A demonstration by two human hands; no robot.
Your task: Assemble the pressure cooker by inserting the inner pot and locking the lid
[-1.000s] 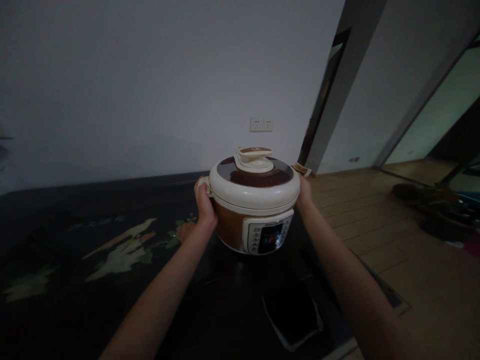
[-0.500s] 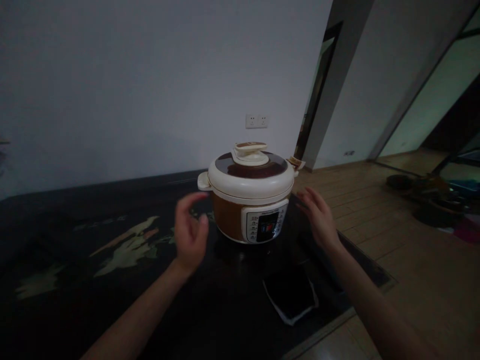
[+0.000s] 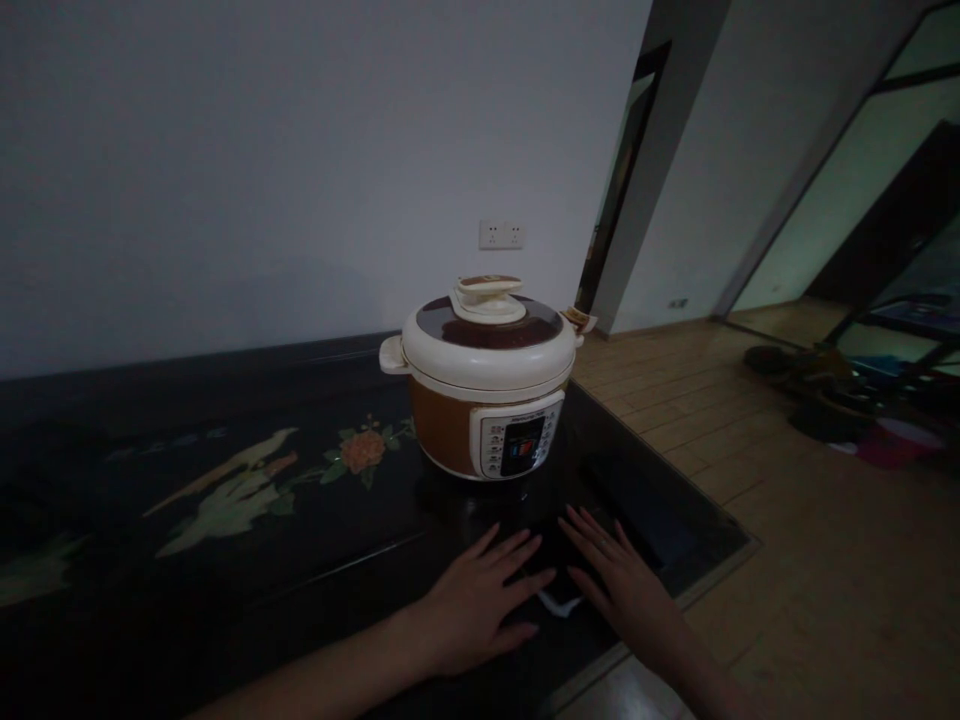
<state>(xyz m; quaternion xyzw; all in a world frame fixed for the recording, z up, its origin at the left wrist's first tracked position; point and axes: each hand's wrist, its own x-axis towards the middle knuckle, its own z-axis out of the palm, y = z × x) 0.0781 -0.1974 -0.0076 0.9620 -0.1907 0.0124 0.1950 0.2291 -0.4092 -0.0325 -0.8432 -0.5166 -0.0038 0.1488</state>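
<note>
An electric pressure cooker (image 3: 444, 425) with a cream lid, brown body and front control panel stands upright on the dark tabletop. My left hand (image 3: 480, 605) is in front of it, fingers spread, palm down, nothing held. To its right is my right hand (image 3: 619, 580), also open with fingers apart. Between the hands lies a flat dark item with a pale edge (image 3: 561, 606), partly covered by them; what it is I cannot tell. Fingertips of both hands are over or on it; contact is unclear. Neither hand touches the cooker.
The black table (image 3: 315, 630) bears an inlaid bird-and-flower picture (image 3: 232, 505). A dark flat object (image 3: 637, 510) lies near its right edge. Behind is a wall with a double socket (image 3: 501, 235). Several items, including a pink basin (image 3: 892, 445), sit on the wooden floor at right.
Both hands have moved from beside the cooker down towards me, close together over the flat dark item. The cooker keeps its place; the view has shifted slightly.
</note>
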